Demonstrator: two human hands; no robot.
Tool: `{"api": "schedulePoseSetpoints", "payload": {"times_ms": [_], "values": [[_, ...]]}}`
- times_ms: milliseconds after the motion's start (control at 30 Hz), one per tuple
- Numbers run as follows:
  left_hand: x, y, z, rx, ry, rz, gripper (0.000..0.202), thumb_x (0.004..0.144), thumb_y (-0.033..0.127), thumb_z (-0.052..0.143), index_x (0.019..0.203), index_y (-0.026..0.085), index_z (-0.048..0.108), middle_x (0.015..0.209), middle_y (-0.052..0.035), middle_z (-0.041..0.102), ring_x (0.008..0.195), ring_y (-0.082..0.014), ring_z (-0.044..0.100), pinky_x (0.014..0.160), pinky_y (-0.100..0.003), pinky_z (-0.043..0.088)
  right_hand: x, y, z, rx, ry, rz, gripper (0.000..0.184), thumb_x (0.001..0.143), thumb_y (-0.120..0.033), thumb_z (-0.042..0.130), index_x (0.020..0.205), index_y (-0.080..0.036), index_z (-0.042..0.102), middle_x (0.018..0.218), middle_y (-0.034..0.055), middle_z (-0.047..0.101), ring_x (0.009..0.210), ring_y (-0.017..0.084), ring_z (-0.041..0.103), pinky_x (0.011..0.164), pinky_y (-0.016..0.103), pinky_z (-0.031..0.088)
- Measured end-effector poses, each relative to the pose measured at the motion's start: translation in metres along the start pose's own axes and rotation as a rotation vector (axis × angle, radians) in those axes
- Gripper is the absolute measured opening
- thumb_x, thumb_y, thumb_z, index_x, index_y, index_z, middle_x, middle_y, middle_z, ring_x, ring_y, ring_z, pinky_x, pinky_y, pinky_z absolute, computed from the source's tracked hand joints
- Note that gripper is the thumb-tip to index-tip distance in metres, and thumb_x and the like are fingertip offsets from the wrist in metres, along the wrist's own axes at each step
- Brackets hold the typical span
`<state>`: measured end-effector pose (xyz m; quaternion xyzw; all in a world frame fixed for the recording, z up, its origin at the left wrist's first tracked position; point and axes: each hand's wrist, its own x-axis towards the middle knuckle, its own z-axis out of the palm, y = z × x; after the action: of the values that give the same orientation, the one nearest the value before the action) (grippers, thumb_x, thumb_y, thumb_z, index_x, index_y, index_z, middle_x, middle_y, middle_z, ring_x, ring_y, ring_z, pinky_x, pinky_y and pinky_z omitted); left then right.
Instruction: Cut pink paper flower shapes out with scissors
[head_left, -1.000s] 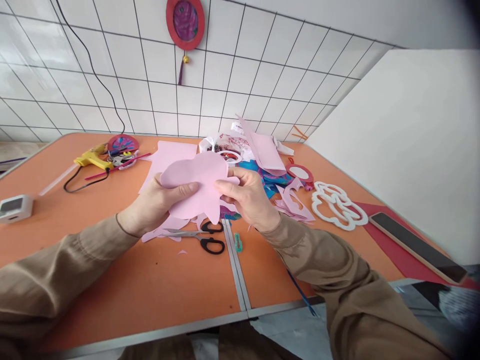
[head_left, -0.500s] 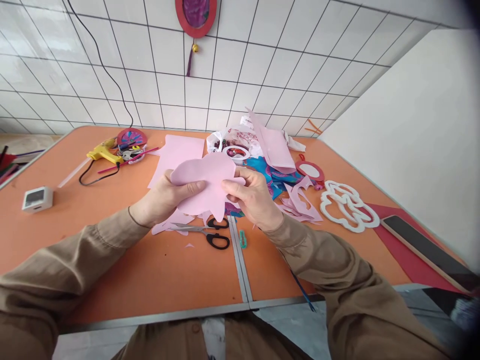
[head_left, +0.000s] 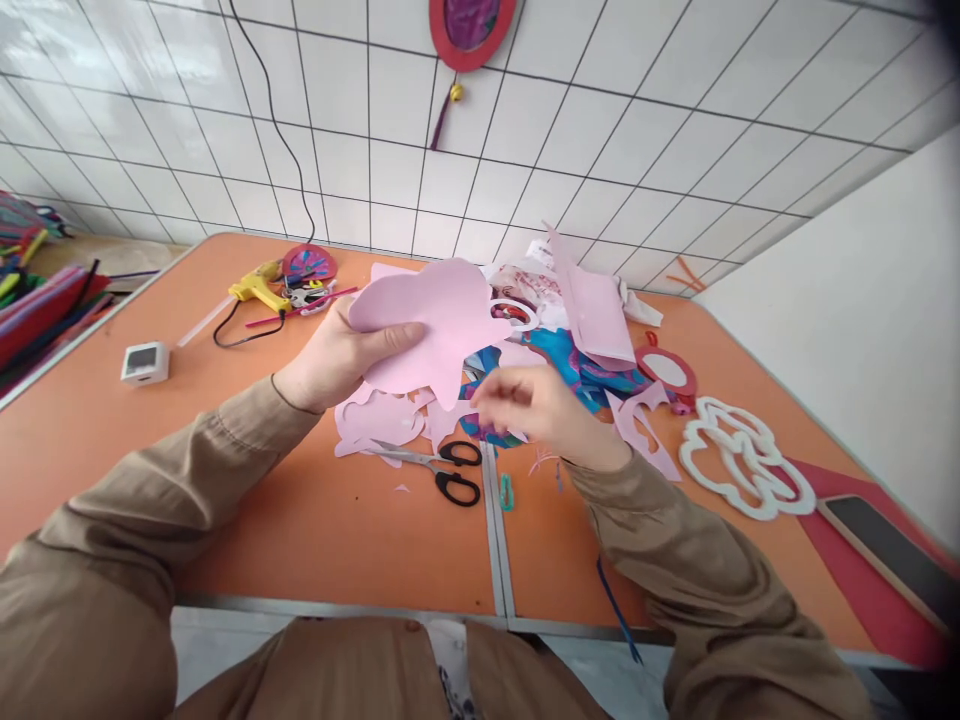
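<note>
My left hand [head_left: 337,355] grips a pink cut-out foam shape [head_left: 442,320] by its left edge and holds it up over the orange table [head_left: 247,500]. My right hand [head_left: 536,405] is off the shape, just below and to its right. It is smeared by motion, with fingers loosely curled and nothing seen in them. Black-handled scissors [head_left: 446,468] lie on the table right below both hands, on pink foam scraps [head_left: 379,420].
A yellow glue gun [head_left: 255,290] and a small white device [head_left: 145,362] lie at the left. A white cloud-shaped frame [head_left: 742,462], a phone [head_left: 892,545] on red paper, blue paper and pink offcuts lie at the right. Felt sheets [head_left: 37,300] are stacked far left.
My right hand let go of the pink shape and dropped down to the right. My left hand lifted the shape higher. The camera turned left.
</note>
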<state>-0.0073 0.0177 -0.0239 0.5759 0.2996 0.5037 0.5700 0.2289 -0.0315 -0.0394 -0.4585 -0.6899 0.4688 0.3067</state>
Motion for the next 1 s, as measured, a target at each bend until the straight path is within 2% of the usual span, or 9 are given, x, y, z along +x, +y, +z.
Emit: {"api": "schedulePoseSetpoints", "payload": {"times_ms": [100, 167, 267, 433, 533, 633, 833, 933, 1000], "values": [[0.002, 0.003, -0.006, 0.045, 0.015, 0.011, 0.031, 0.070, 0.039, 0.087, 0.083, 0.015, 0.071, 0.077, -0.0044, 0.072, 0.068, -0.0190, 0.069, 0.058, -0.027, 0.059, -0.003, -0.003, 0.010, -0.492, -0.330, 0.028, 0.009, 0.078, -0.025, 0.071, 0.079, -0.017, 0.069, 0.077, 0.0025, 0.070, 0.069, 0.015, 0.061, 0.060, 0.027, 0.037], [0.003, 0.005, -0.008, 0.046, 0.018, 0.004, 0.030, 0.071, 0.038, 0.086, 0.082, 0.015, 0.071, 0.078, -0.0044, 0.072, 0.069, -0.0189, 0.069, 0.058, -0.027, 0.059, -0.005, -0.006, 0.020, -0.779, -0.454, 0.040, 0.010, 0.079, -0.027, 0.072, 0.081, -0.018, 0.068, 0.083, 0.0037, 0.070, 0.076, 0.018, 0.061, 0.058, 0.029, 0.028], [0.003, 0.007, -0.008, 0.018, 0.023, -0.022, 0.030, 0.069, 0.036, 0.087, 0.086, 0.017, 0.071, 0.079, -0.0037, 0.073, 0.070, -0.0191, 0.069, 0.059, -0.027, 0.059, -0.009, -0.006, 0.031, -0.970, -0.500, 0.007, 0.018, 0.084, -0.029, 0.070, 0.097, -0.017, 0.067, 0.096, 0.0061, 0.069, 0.086, 0.021, 0.061, 0.059, 0.031, 0.022], [0.003, 0.010, -0.008, -0.020, 0.006, -0.087, 0.032, 0.068, 0.035, 0.089, 0.089, 0.018, 0.072, 0.081, -0.0039, 0.073, 0.070, -0.0194, 0.069, 0.057, -0.027, 0.059, -0.012, 0.003, 0.035, -1.035, -0.523, -0.086, 0.022, 0.086, -0.023, 0.062, 0.107, -0.016, 0.063, 0.102, 0.0084, 0.068, 0.090, 0.022, 0.061, 0.060, 0.032, 0.022], [0.003, 0.011, -0.009, -0.021, -0.010, -0.113, 0.033, 0.068, 0.034, 0.089, 0.092, 0.018, 0.074, 0.086, -0.0043, 0.074, 0.074, -0.0206, 0.071, 0.059, -0.027, 0.059, -0.013, 0.003, 0.033, -0.991, -0.510, -0.118, 0.021, 0.089, -0.026, 0.057, 0.105, -0.015, 0.064, 0.100, 0.0100, 0.068, 0.090, 0.023, 0.061, 0.063, 0.032, 0.029], [0.003, 0.013, -0.011, 0.006, -0.054, -0.138, 0.036, 0.069, 0.034, 0.088, 0.096, 0.017, 0.074, 0.087, -0.0042, 0.075, 0.079, -0.0224, 0.073, 0.063, -0.028, 0.060, -0.012, -0.002, 0.026, -0.836, -0.453, -0.125, 0.027, 0.081, -0.024, 0.061, 0.107, -0.015, 0.065, 0.099, 0.0089, 0.069, 0.089, 0.022, 0.061, 0.068, 0.032, 0.037], [0.001, 0.018, -0.013, -0.063, -0.119, -0.160, 0.046, 0.070, 0.035, 0.088, 0.107, 0.013, 0.074, 0.096, -0.0078, 0.076, 0.085, -0.0232, 0.073, 0.067, -0.028, 0.061, -0.002, 0.000, 0.007, -0.330, -0.410, -0.069, 0.039, 0.067, -0.013, 0.063, 0.106, -0.017, 0.062, 0.083, 0.0002, 0.062, 0.070, 0.013, 0.055, 0.063, 0.025, 0.043], [0.001, 0.019, -0.015, -0.091, -0.159, -0.163, 0.043, 0.073, 0.032, 0.087, 0.108, 0.011, 0.074, 0.099, -0.0114, 0.077, 0.084, -0.0218, 0.072, 0.068, -0.028, 0.061, 0.004, 0.013, 0.004, -0.014, -0.415, 0.031, 0.045, 0.067, -0.015, 0.069, 0.111, -0.018, 0.057, 0.087, 0.0013, 0.062, 0.073, 0.013, 0.059, 0.060, 0.023, 0.044], [0.000, 0.019, -0.017, -0.091, -0.181, -0.154, 0.040, 0.075, 0.030, 0.086, 0.109, 0.011, 0.075, 0.100, -0.0121, 0.078, 0.083, -0.0209, 0.073, 0.066, -0.027, 0.060, 0.007, 0.023, 0.004, 0.214, -0.392, 0.021, 0.046, 0.070, -0.021, 0.076, 0.111, -0.018, 0.055, 0.089, 0.0027, 0.063, 0.078, 0.014, 0.063, 0.064, 0.024, 0.048]]}}
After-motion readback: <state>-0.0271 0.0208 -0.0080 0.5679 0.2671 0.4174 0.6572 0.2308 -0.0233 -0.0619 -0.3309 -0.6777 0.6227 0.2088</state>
